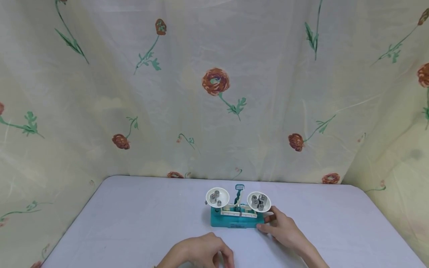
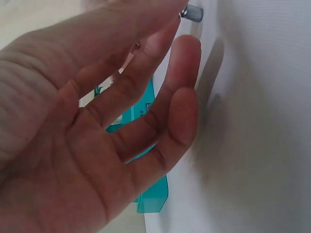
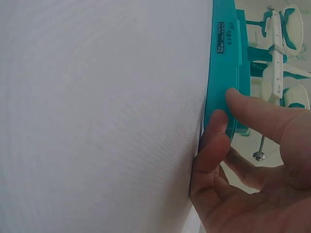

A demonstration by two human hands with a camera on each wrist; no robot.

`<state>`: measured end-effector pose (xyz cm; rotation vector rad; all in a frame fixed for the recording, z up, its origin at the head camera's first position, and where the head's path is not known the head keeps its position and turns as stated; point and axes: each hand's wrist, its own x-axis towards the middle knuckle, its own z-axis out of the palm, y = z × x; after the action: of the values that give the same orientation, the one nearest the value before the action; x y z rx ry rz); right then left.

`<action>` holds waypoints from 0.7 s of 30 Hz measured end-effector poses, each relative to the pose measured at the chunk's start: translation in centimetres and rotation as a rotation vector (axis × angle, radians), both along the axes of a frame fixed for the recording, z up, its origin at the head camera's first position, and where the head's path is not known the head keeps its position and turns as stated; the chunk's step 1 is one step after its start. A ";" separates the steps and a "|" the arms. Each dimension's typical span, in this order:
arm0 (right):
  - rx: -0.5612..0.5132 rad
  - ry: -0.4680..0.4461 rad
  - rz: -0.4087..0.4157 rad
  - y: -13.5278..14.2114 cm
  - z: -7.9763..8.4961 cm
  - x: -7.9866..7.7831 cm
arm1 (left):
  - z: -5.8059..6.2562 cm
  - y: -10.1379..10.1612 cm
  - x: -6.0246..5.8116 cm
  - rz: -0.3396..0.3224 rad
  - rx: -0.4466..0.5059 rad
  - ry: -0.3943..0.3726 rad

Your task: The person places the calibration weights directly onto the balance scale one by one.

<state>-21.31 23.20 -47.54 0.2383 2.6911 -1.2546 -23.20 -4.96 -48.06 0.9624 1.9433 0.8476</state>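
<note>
A small balance scale with a teal base [image 1: 238,222] stands on the table. Its left white pan [image 1: 218,189] bears 3 metal weights [image 1: 213,198]; several more weights [image 1: 261,199] sit in the right pan [image 1: 267,207]. My right hand [image 1: 285,229] grips the right end of the base, thumb on the front corner and fingers round the side. In front of the scale, my left hand [image 1: 204,248] hangs low over the table with bent fingers. A metal weight [image 2: 195,13] shows at its thumb and fingertips in the left wrist view, apparently pinched by the knob and partly hidden.
A pale cloth covers the table [image 1: 144,208]. Behind and at both sides hangs a flowered curtain [image 1: 187,123]. From the beam end sticks a thin rod with a metal nut [image 3: 259,156], close to the right hand.
</note>
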 end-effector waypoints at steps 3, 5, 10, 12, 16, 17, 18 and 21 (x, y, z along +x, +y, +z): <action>0.005 0.003 0.003 0.0 -0.1 0.0 | -4.2 0.1 -1.8 -0.024 0.010 0.017; 0.006 0.007 0.007 0.1 -0.1 0.0 | -5.7 0.2 -2.3 -0.027 0.003 0.046; -0.001 0.007 0.005 0.0 -0.1 -0.1 | -6.7 0.2 -2.4 -0.006 -0.004 0.059; -0.005 0.007 0.003 0.0 0.0 -0.1 | -6.8 0.2 -2.4 0.010 0.010 0.026; -0.007 0.008 -0.005 0.0 0.0 -0.1 | -5.1 0.3 -1.5 0.041 -0.010 0.027; -0.004 0.010 -0.005 0.0 0.0 -0.1 | -4.4 0.4 -1.3 0.041 -0.016 0.026; -0.002 0.010 -0.004 0.0 0.0 -0.1 | -3.3 0.4 -0.8 0.036 -0.042 0.059; 0.000 0.010 -0.005 0.0 -0.1 -0.2 | 0.0 0.6 0.9 0.070 -0.090 0.094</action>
<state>-21.48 23.21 -47.67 0.2393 2.7010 -1.2603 -22.35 -4.38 -48.08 0.9000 2.0875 0.7586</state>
